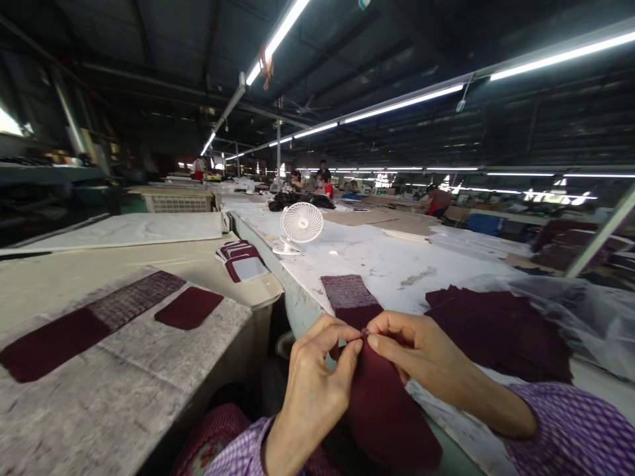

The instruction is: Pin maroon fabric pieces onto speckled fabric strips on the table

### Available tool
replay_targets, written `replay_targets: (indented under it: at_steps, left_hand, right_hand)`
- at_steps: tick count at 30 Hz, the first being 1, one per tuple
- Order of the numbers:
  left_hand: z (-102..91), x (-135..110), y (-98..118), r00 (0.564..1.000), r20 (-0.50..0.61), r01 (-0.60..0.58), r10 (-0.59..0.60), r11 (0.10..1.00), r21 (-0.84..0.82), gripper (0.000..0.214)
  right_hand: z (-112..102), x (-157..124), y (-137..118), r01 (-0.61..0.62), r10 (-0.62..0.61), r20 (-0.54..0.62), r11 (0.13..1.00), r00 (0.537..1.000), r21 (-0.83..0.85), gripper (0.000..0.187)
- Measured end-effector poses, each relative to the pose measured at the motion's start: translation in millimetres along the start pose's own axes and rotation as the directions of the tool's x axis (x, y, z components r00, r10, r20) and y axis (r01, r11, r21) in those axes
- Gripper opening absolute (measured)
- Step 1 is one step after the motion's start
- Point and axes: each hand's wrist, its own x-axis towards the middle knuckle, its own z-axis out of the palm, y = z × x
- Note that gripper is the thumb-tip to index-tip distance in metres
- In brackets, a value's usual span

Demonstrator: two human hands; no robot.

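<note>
Between my two hands hangs a maroon fabric piece (389,410), pinched near its upper edge. My left hand (320,370) closes thumb and forefinger on that edge from the left. From the right, my right hand (421,347) pinches the same spot, its fingertips almost touching the left ones. The small bit between the fingertips is too tiny to make out. Just behind my hands, a maroon strip with a whitish speckled end (350,292) lies on the table edge. To the right is a pile of maroon fabric pieces (501,330).
A white clip fan (301,223) stands on the long white table (387,264). On the left-hand table lie a long maroon strip (64,340), a smaller maroon piece (189,308) and a stack of maroon-and-white pieces (241,260). A gap separates the tables. People work farther back.
</note>
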Motion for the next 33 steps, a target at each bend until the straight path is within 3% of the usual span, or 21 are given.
replay_targets:
  at_steps: [6,11,15,19,23,25,27,29,31,33]
  left_hand:
    - [0.0,1.3,-5.0,0.991,0.055,0.128,-0.124,0.989,-0.076,0.014]
    - [-0.6,2.4,-4.7,0.991,0.060,0.122,-0.118,0.990,-0.073,0.017]
    - [3.1,-0.4,-3.5,1.000,0.001,0.002,-0.002,1.000,0.021,0.019]
    - [11.3,-6.6,-9.8,0.974,-0.071,-0.192,0.217,0.947,0.257,0.013]
    - [14.4,-7.8,-17.4,0.935,-0.045,-0.299,0.353,0.847,0.439,0.011]
    - [10.1,-5.0,-16.4,0.926,-0.018,-0.328,0.376,0.829,0.453,0.011]
    - [2.2,-1.4,-12.0,0.945,0.026,-0.314,0.327,0.877,0.363,0.011]
    - [-7.0,1.3,-6.8,0.978,0.083,-0.206,0.193,0.959,0.196,0.012]
    - [-14.2,1.9,-3.6,0.992,0.128,0.008,-0.012,1.000,0.028,0.014]
    - [-17.4,0.8,-3.3,0.959,0.192,0.232,-0.207,0.966,-0.117,0.025]
  right_hand:
    - [0.7,-0.3,-0.5,0.029,-0.028,0.019,0.998,0.999,-0.060,0.017]
    - [0.7,0.1,-2.1,0.048,-0.047,0.010,0.992,0.999,-0.116,0.016]
    - [0.2,0.5,-1.8,0.081,-0.086,-0.017,0.980,0.996,-0.184,0.016]
    - [-0.4,-0.1,2.4,0.063,-0.063,0.005,0.976,0.998,-0.209,0.016]
    - [-3.1,-1.7,4.6,-0.012,0.029,0.076,0.977,0.997,-0.214,0.016]
    - [-5.8,-1.8,2.4,-0.017,0.040,0.097,0.975,0.995,-0.221,0.015]
    - [-8.8,-1.8,-1.3,-0.006,0.031,0.110,0.975,0.993,-0.224,0.014]
    - [-11.3,-1.9,-5.3,0.033,-0.010,0.095,0.968,0.995,-0.248,0.013]
    - [-12.9,-2.0,-8.3,0.102,-0.088,0.062,0.947,0.994,-0.306,0.012]
    - [-13.4,-1.9,-10.1,0.169,-0.169,0.033,0.917,0.985,-0.360,0.010]
